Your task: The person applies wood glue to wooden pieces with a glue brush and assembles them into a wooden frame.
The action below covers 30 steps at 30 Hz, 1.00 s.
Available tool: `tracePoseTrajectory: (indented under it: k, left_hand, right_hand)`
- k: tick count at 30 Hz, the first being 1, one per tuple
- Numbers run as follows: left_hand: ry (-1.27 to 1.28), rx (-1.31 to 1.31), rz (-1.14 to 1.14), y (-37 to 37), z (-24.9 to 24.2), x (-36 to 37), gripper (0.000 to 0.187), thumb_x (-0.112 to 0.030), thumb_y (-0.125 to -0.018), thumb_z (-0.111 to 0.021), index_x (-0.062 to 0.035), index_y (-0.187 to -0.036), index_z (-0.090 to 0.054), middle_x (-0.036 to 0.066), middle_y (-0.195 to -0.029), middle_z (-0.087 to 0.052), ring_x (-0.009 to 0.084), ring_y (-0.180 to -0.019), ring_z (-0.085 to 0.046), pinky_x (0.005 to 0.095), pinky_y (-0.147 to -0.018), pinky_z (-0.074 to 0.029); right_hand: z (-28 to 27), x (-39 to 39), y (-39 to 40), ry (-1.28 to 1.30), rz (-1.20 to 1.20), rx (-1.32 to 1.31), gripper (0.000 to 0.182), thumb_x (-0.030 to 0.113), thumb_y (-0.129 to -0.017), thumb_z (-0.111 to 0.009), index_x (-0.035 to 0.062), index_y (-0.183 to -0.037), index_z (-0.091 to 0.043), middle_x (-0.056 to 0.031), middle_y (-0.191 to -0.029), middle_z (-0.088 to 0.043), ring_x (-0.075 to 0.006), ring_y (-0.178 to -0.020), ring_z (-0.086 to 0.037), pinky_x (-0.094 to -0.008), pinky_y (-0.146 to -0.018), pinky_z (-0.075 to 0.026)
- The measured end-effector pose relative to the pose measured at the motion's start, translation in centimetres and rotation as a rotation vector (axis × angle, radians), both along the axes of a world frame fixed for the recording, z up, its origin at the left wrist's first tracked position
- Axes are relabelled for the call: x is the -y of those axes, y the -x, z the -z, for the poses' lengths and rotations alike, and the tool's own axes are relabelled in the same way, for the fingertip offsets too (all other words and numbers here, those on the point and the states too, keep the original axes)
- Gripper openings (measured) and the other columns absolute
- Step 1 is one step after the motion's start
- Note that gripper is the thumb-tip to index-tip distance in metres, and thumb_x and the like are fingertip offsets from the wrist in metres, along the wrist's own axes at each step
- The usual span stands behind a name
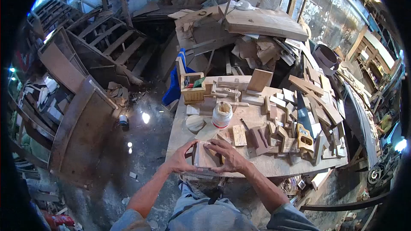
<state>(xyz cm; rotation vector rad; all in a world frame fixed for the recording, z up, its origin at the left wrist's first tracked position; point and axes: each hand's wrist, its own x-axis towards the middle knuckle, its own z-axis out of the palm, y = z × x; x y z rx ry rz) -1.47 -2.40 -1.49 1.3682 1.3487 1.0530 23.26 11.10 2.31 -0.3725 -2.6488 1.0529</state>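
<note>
Between my two hands, at the front edge of the workbench (274,170), is a small block-like wooden piece (205,157). My left hand (183,158) is closed around its left side. My right hand (231,157) grips it from the right, fingers over the top edge and thumb low in front. The fingers hide part of the piece, so its full shape cannot be made out. Just beyond stand an open white jar (222,115) with a brownish rim and a round wooden disc (195,123). A light wood block (239,135) lies beyond my right hand.
A handsaw (305,139) with a yellowish handle lies among several wood offcuts on the right. A small wooden box (193,90) stands at the back left by a blue object (172,87). Behind the bench rests a thick slab (265,22). A can (123,119) sits on the floor.
</note>
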Motion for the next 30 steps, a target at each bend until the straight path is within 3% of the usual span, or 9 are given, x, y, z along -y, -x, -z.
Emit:
tracePoseTrajectory:
  k: [2,8,14,26,30]
  left_hand:
    - [0.038,0.001,-0.013,-0.2,-0.5,0.1,0.126,-0.039,-0.055,-0.101,-0.0062,-0.157,-0.035,0.016,-0.151,-0.049,0.0264,-0.139,-0.048,0.0397,-0.119,-0.038]
    - [0.030,-0.058,0.038,-0.3,-2.5,0.4,0.134,-0.038,-0.059,-0.101,-0.0109,-0.162,-0.021,0.013,-0.161,-0.036,0.0301,-0.150,-0.034,0.0506,-0.121,-0.036]
    - [0.016,-0.120,0.023,-1.2,-2.7,0.3,0.134,-0.034,-0.061,-0.101,-0.0141,-0.164,-0.017,0.011,-0.165,-0.029,0.0305,-0.153,-0.029,0.0579,-0.120,-0.036]
    - [0.013,-0.024,0.016,-1.2,-2.1,0.1,0.132,-0.027,-0.063,-0.100,-0.0125,-0.164,-0.018,0.011,-0.165,-0.029,0.0293,-0.153,-0.030,0.0556,-0.120,-0.037]
    - [-0.009,-0.008,0.036,-1.3,-2.3,0.4,0.138,-0.036,-0.061,-0.101,-0.0083,-0.164,-0.013,0.016,-0.166,-0.025,0.0308,-0.155,-0.025,0.0532,-0.124,-0.031]
  right_hand:
    - [0.6,-0.2,0.0,0.002,-0.019,0.004,0.102,0.038,-0.066,-0.092,0.0178,-0.155,-0.046,-0.0225,-0.156,-0.041,-0.0416,-0.146,-0.039,-0.0512,-0.121,-0.035]
    - [-1.1,0.5,-1.2,-0.017,0.019,0.037,0.115,0.038,-0.066,-0.092,0.0119,-0.160,-0.030,-0.0229,-0.158,-0.036,-0.0410,-0.150,-0.032,-0.0516,-0.124,-0.032]
    - [-0.8,-0.5,-0.8,0.044,-0.011,0.118,0.117,0.034,-0.066,-0.091,0.0101,-0.161,-0.025,-0.0228,-0.159,-0.036,-0.0415,-0.149,-0.033,-0.0522,-0.124,-0.030]
    - [-0.4,-0.4,-0.7,0.023,0.002,0.114,0.117,0.031,-0.062,-0.091,0.0087,-0.158,-0.028,-0.0208,-0.156,-0.039,-0.0414,-0.147,-0.036,-0.0496,-0.124,-0.030]
    - [-0.1,-0.4,-0.7,0.019,0.003,0.095,0.117,0.032,-0.062,-0.091,0.0075,-0.158,-0.028,-0.0198,-0.157,-0.039,-0.0409,-0.147,-0.037,-0.0492,-0.124,-0.030]
